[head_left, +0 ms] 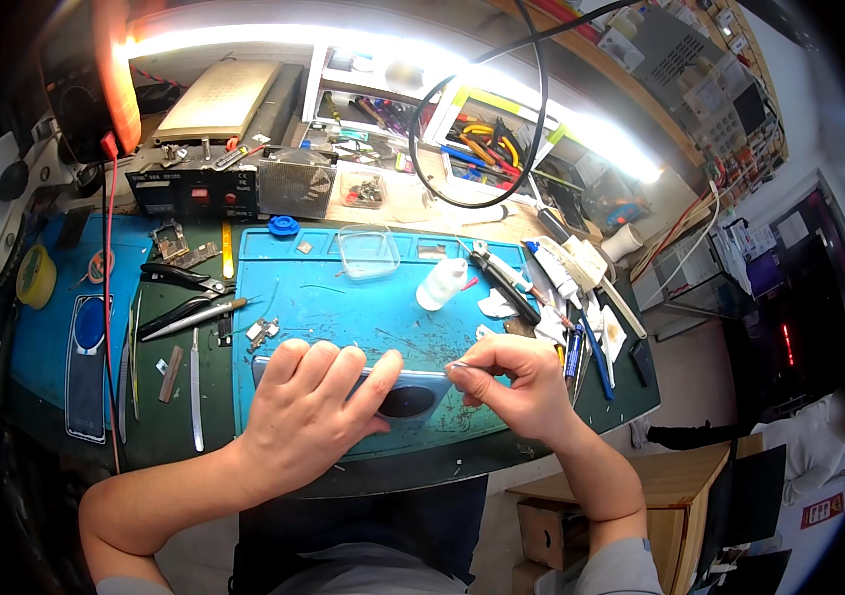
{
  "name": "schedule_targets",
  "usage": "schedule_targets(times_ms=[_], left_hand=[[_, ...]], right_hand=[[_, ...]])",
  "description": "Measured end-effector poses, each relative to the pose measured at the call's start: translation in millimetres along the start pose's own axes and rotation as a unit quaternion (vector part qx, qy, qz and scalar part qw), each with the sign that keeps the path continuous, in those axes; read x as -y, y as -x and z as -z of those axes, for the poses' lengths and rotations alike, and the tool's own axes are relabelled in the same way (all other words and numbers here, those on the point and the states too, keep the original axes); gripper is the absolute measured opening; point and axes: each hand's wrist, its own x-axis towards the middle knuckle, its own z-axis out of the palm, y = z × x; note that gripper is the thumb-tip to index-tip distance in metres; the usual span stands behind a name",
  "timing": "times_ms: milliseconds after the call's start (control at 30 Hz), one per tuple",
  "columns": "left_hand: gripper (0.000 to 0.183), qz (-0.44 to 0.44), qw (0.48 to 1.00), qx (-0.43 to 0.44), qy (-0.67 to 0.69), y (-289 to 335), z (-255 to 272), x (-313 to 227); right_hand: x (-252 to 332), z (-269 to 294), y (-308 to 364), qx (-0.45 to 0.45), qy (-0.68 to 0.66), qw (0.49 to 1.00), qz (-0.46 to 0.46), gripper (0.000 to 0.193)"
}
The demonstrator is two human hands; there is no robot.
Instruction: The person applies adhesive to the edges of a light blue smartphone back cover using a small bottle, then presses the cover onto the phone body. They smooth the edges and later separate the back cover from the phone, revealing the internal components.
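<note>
My left hand (305, 415) grips a blue-grey smartphone (432, 385), tilted up on its long edge over the blue work mat (333, 307). Its back, with a large dark round camera area, faces me; my fingers and palm cover the left part. At the phone's upper right corner, my right hand (524, 385) is closed in a pinch, thumb against forefinger. A small pale bit shows at the fingertips, too small to name. Beyond the phone stand a white squeeze bottle (440, 288) and a clear plastic box (368, 252). Small metal parts (262, 331) lie left of the phone.
Pliers (184, 280), a knife-like tool (194, 315) and tweezers (196, 397) lie at left, near a detached phone panel (90, 367). Pens, tubes and a blue marker (574, 352) crowd the right. A black cable (542, 109) loops down above the bench.
</note>
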Motion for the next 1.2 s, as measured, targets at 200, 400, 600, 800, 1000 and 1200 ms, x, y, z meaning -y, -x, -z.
schedule_targets(times_ms=[200,400,600,800,1000,1200], left_hand=[[0.076,-0.002,1.0,-0.002,-0.001,0,0,0],[0.076,-0.003,1.0,-0.004,-0.005,0,0,-1],[0.076,0.0,1.0,-0.002,-0.005,1,1,-1],[0.073,-0.004,1.0,-0.009,-0.003,0,-2,-2],[0.074,0.005,1.0,-0.005,0.008,-1,0,-2],[0.078,0.009,1.0,-0.001,0.019,-8,5,-2]], right_hand=[[6,4,-4,0.022,0.023,0.999,-0.002,0.011],[10,8,-10,0.05,0.039,0.998,0.017,0.01],[15,9,-15,0.066,0.059,0.996,0.022,0.01],[12,11,-16,0.074,0.072,0.993,0.06,0.009],[12,26,-2,-0.022,0.054,0.998,-0.006,0.014],[-71,111,65,-0.279,0.501,0.805,-0.15,0.016]])
